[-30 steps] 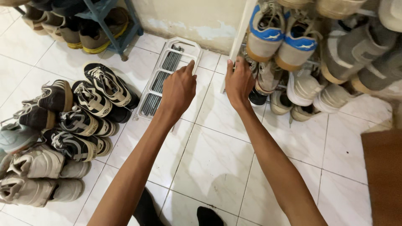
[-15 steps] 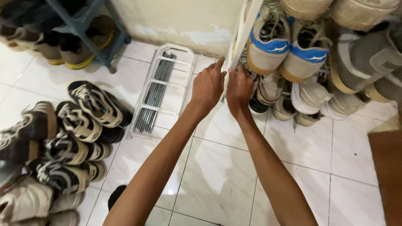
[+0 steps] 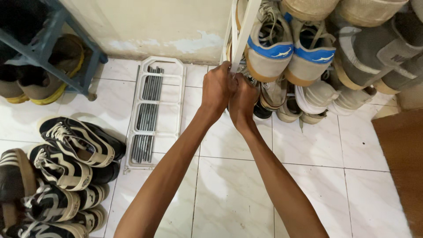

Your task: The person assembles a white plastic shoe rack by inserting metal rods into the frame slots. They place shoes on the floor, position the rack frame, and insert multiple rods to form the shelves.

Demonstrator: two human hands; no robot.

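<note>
A view from above, looking down a person's two bare arms onto a white tiled floor [image 3: 229, 176]. Both hands meet at the lower end of a white shoe rack's side frame [image 3: 243, 31], near the wall at the floor's far edge. The left hand [image 3: 217, 88] has its fingers curled closed around the frame's post; the right hand [image 3: 242, 101] presses just beside it, fingers closed on the same post — the two hands touch. The rack is loaded with sneakers, a blue-and-white pair [image 3: 286, 48] nearest the hands. A loose white rack panel [image 3: 155, 105] lies flat to the left. To handle the post well, a firm, even two-handed grip seems wise — the loaded rack could tip.
</note>
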